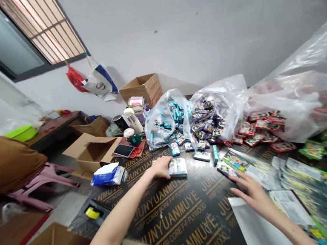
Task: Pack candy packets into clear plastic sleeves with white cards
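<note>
My left hand (pixel 162 167) is closed round the left end of a low stack of small, colourful packets (pixel 178 168) on the black plywood tabletop (pixel 171 208). To the right, my right hand (pixel 252 191) has its fingers apart, the fingertips by a small dark packet (pixel 226 170); whether they touch it I cannot tell. Between the hands lie a white-topped packet (pixel 202 156) and a narrow blue packet (pixel 215 154) standing on end. Another blue packet (pixel 175 149) is behind the stack. Below my right hand is a white sheet (pixel 253 225).
Clear bags spill blue packets (pixel 177 113), purple packets (pixel 205 120) and red packets (pixel 263 126) along the back. Flat printed plastic sleeves (pixel 290 175) cover the right side. A phone (pixel 123 150), red scissors (pixel 136 152), a tissue pack (pixel 107 175) and a tape dispenser (pixel 93 213) are at left.
</note>
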The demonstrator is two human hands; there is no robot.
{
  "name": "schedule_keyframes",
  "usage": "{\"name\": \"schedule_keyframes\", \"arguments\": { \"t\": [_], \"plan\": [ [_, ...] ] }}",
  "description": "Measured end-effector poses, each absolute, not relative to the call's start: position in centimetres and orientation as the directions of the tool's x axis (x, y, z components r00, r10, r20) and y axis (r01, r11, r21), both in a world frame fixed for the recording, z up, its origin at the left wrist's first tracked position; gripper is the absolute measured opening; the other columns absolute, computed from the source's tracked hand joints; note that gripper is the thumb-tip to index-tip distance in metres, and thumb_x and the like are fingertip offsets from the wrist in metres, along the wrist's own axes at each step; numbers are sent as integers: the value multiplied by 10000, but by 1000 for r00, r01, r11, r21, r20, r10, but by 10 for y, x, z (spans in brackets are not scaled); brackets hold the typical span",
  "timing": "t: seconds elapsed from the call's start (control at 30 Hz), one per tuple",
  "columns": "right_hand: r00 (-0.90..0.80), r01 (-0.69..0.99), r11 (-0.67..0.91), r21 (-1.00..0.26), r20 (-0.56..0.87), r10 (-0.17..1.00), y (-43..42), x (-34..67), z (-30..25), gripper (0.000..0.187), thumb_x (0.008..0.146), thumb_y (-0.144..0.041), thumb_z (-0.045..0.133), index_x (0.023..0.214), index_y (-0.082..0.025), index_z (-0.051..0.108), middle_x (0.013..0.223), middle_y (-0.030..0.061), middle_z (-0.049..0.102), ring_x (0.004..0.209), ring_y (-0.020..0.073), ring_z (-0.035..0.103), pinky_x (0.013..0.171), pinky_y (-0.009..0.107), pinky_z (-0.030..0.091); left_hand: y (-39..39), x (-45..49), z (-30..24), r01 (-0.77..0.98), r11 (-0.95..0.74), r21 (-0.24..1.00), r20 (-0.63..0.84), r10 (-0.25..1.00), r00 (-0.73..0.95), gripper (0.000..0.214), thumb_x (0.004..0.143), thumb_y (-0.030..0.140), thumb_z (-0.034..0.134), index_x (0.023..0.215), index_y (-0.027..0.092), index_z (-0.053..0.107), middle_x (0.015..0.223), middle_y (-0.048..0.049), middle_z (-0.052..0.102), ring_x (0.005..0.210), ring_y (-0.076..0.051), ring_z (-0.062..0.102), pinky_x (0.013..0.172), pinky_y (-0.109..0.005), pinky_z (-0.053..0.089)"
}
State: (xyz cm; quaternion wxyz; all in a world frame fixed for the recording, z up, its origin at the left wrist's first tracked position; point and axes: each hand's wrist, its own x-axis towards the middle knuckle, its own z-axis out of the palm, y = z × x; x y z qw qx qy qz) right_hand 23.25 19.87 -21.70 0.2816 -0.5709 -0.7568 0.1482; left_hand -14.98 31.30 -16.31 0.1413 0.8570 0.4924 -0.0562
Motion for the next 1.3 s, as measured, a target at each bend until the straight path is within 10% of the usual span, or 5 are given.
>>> {"name": "schedule_keyframes", "arguments": {
  "t": [0.3, 0.7, 1.03, 1.3],
  "plan": [
    [-184, 746, 281, -604, 219, 958, 193, 213, -227, 381, 768, -465, 519, 1027, -214, 643, 1195, 120, 549, 1112, 285, 496, 946, 454, 386, 361, -235, -155, 951, -282, 124, -244, 921, 305, 911, 440, 352, 737, 1247, 148, 367, 1241, -107, 485, 1106, -274, 473, 925, -308, 367],
    [-122, 722, 193, -664, 153, 981, 191, 208, -203, 325, 787, -378, 529, 1044, -209, 631, 1203, 112, 542, 1120, 265, 482, 945, 441, 372, 376, -206, -162, 882, -446, 154, -231, 852, 470, 844, 472, 244, 674, 1249, 163, 355, 1274, -105, 448, 1164, -285, 415, 982, -321, 298],
    [-40, 987, 61, -150, 142, 989, 236, 271, -215, 648, 667, -322, 589, 1286, -219, 425, 1290, 171, 434, 1195, 377, 363, 899, 558, 286, 383, -235, -159, 917, -392, 75, -284, 873, 396, 968, 427, 333, 720, 1286, 124, 324, 1222, -130, 464, 1087, -280, 475, 907, -300, 378],
    [-116, 987, 114, -111, -18, 993, 259, 296, -221, 597, 682, -353, 512, 1228, -113, 496, 961, 161, 613, 876, 298, 583, 725, 354, 416, 374, -232, -154, 911, -410, 47, -275, 871, 407, 923, 458, 276, 696, 1297, 177, 324, 1234, -114, 460, 1121, -290, 446, 931, -322, 349]
  ]
}}
